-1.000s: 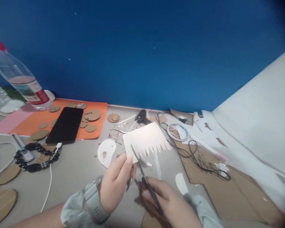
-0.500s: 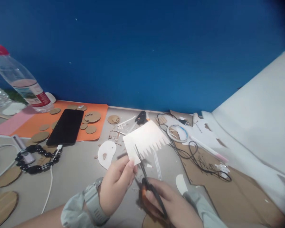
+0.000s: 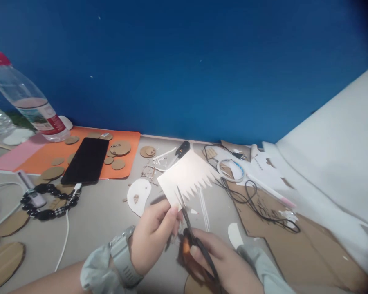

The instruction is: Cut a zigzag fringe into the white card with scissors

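A piece of white paper (image 3: 179, 173) with a jagged, zigzag-cut lower right edge is pinched at its near corner between the thumb and fingers of my left hand (image 3: 156, 230). My right hand (image 3: 221, 255) grips a pair of scissors (image 3: 188, 222) with black and orange handles. One blade lies across the front of the paper close to my left thumb; the other blade is mostly hidden behind the paper and my fingers. A small white paper scrap (image 3: 194, 211) lies just right of the blades. Left of the paper rests a white rounded cutout (image 3: 138, 197) with a small brown patch.
On the left, a phone (image 3: 86, 160) and cardboard discs (image 3: 120, 148) lie on an orange sheet (image 3: 135, 153) near a leaning-looking water bottle (image 3: 38, 108). A beaded bracelet (image 3: 43, 214) is nearer. To the right are a black cable (image 3: 251, 200) and cardboard (image 3: 306, 245). A blue wall (image 3: 184, 73) stands behind.
The scissor blades look closer together on the paper than before. Both hands have kept nearly the same place, and the whole view has shifted slightly.
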The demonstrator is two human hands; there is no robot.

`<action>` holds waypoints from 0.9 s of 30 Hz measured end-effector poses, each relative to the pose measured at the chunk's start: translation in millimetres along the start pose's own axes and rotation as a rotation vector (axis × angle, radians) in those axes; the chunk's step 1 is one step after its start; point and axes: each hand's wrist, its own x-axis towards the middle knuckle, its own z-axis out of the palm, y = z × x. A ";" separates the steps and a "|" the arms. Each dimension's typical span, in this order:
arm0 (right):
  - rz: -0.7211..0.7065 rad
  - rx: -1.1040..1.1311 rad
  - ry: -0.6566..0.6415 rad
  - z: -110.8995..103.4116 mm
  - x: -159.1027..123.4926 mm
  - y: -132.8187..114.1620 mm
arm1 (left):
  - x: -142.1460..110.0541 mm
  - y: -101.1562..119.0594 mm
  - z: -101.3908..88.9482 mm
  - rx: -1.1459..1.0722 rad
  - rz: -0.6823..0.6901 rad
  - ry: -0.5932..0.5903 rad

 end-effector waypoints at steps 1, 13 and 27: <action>-0.018 0.013 -0.007 -0.5 0.0 0.5 | -0.4 0.5 0.0 -0.006 0.000 -0.011; -0.017 -0.001 -0.032 -3.9 -1.7 4.3 | 0.8 3.2 0.4 0.049 -0.010 -0.017; -0.040 0.070 -0.083 -7.0 -4.1 9.6 | 0.2 4.2 -0.2 0.002 -0.003 -0.046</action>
